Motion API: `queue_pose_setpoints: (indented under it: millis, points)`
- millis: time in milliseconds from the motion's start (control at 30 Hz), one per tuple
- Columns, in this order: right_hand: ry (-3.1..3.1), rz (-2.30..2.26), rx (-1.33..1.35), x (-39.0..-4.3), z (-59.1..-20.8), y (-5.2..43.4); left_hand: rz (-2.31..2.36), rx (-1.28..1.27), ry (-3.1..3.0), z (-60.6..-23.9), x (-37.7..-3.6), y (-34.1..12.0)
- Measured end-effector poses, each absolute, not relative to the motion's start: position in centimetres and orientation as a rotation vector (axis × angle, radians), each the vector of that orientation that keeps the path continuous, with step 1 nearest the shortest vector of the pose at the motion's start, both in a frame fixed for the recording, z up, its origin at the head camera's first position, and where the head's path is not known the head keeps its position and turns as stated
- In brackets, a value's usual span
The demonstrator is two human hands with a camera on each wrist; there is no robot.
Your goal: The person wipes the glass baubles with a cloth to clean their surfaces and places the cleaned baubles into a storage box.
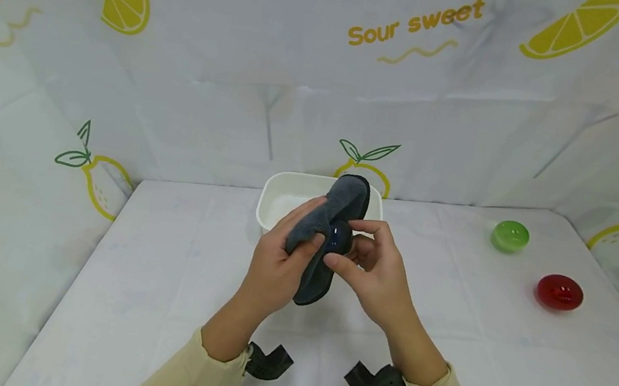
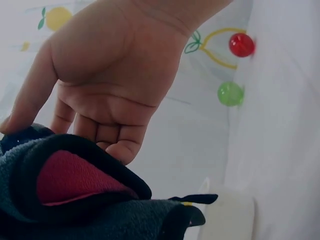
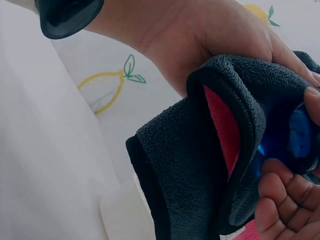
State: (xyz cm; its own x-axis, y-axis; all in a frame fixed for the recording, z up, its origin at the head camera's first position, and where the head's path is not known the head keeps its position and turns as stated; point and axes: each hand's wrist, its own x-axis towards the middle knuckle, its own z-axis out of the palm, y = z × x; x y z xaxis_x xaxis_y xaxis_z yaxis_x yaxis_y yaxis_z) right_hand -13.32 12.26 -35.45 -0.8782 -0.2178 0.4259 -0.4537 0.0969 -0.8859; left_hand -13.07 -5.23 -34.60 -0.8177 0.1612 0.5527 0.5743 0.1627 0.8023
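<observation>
In the head view my left hand [image 1: 278, 259] grips a folded dark grey cloth [image 1: 348, 196] with black edging, in front of a white basin [image 1: 292, 183]. A glossy dark blue rounded object [image 1: 341, 237] sits against the cloth's right side. My right hand [image 1: 379, 273] pinches this object between thumb and fingers. The right wrist view shows the blue object [image 3: 301, 132] partly wrapped by the cloth [image 3: 172, 135], whose fold shows a pink-red inner side. Up close in the left wrist view are the right hand [image 2: 110, 65] and the cloth [image 2: 100, 220].
A red glossy oval object [image 1: 560, 292] and a smaller green one [image 1: 510, 236] lie on the right side of the white-covered table [image 1: 144, 302]. Behind and beside the table hang white sheets [image 1: 239, 24] printed with lemons. A black curved mount [image 1: 376, 382] sits at each wrist.
</observation>
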Motion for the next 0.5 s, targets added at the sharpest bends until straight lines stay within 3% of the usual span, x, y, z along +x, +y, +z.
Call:
queue_pose_setpoints:
  millis: [233,500]
  points:
    - [-2.072,2.146,0.660,-13.62,-35.46,12.63,-1.739,-0.706,-2.090,-34.70,-13.04,-5.34]
    - [-1.958,2.249,0.813,-13.81,-35.52,12.94,-1.777,-0.752,-2.042,-34.84,-13.18,-5.29]
